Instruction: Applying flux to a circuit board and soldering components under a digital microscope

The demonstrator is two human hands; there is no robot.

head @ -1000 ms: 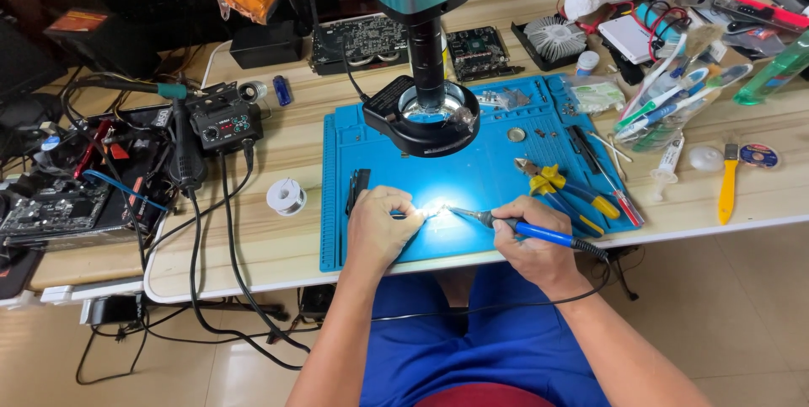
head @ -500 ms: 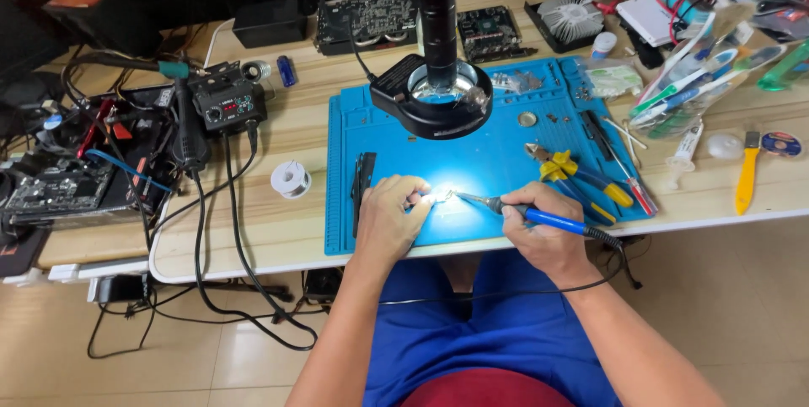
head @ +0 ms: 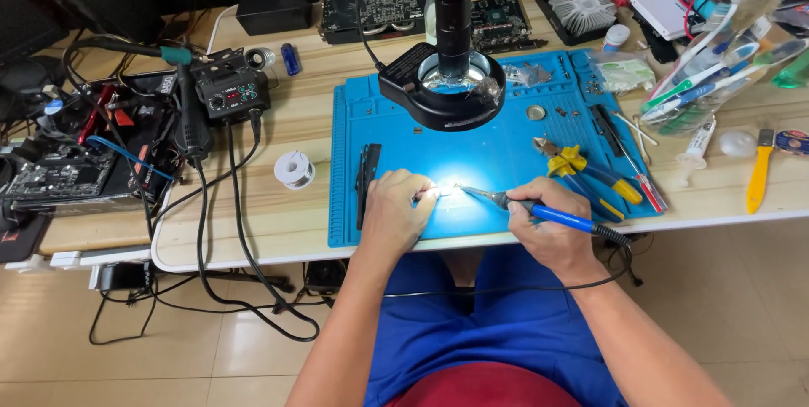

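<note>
Workbench [head: 253, 230] of pale wood carries a blue mat [head: 506, 154], with a black ring lamp [head: 442, 91] standing at its far side. Right hand [head: 552, 226] is curled around a blue-handled soldering iron [head: 539, 209], tip aimed left at the bright spot near the mat's front edge. Left hand [head: 396, 213] pinches something tiny there (too glare-washed to identify). Yellow-handled cutters [head: 586, 167] lie just right.
</note>
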